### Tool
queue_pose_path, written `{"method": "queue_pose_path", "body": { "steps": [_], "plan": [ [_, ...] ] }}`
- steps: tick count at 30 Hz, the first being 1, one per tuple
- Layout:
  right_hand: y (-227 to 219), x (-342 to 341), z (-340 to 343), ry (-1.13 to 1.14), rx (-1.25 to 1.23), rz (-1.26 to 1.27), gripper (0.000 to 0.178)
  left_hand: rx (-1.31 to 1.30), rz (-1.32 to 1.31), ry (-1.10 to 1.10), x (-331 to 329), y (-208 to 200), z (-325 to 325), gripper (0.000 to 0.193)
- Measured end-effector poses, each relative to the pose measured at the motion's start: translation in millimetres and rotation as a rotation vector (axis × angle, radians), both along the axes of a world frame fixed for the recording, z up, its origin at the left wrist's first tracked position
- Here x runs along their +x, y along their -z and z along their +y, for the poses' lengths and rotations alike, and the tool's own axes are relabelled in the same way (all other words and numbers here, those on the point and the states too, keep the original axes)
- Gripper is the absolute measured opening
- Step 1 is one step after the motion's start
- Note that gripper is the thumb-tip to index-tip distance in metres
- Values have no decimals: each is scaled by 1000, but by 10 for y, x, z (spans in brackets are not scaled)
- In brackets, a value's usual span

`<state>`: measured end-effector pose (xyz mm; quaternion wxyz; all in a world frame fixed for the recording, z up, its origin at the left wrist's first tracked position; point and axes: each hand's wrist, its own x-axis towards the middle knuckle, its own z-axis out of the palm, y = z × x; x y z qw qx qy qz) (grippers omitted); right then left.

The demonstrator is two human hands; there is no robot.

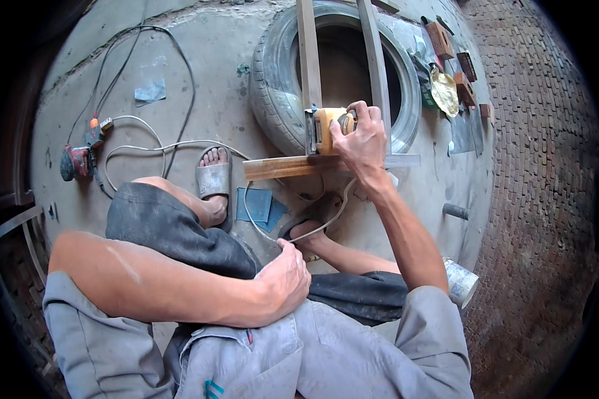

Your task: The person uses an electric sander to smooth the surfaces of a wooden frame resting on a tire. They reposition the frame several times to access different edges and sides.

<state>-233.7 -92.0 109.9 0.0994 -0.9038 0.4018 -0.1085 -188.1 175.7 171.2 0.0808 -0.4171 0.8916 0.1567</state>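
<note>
My right hand [364,141] is wrapped over the top of a yellow power sander [326,130] with a dark knob. The sander sits at the inner corner of a wooden frame [279,167], against one long bar and just above the brown crossbar. The frame's two long bars reach away over a large tyre [273,100] lying flat on the floor. Low over my lap, my left hand [286,276] is closed, its fingertips at the bend of a pale power cord [336,216]. The sander's underside is hidden.
Blue sandpaper sheets [254,205] lie between my feet. A red power tool [80,163] and looped dark cable [192,86] are on the left. Bricks [439,40] and a gold-coloured wrapper [444,90] lie far right. A white can [460,282] stands by my right elbow.
</note>
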Motion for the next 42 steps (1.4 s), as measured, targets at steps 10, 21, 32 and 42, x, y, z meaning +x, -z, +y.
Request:
{"method": "queue_pose_path", "body": {
  "steps": [10, 21, 32, 42],
  "plan": [
    [-16, 760, -664, 14, -5, 37, 44, 2, -25, -34, 0, 20, -94, 43],
    [-4, 177, -116, -16, 7, 24, 39, 33, -26, 10, -16, 26, -110, 43],
    [-5, 481, -319, -6, 0, 36, 39, 59, -11, 83, 1, -93, 17, 44],
    [7, 1318, -1056, -12, -20, 84, 53, 3, 15, 89, 124, -250, -24, 47]
  ]
}}
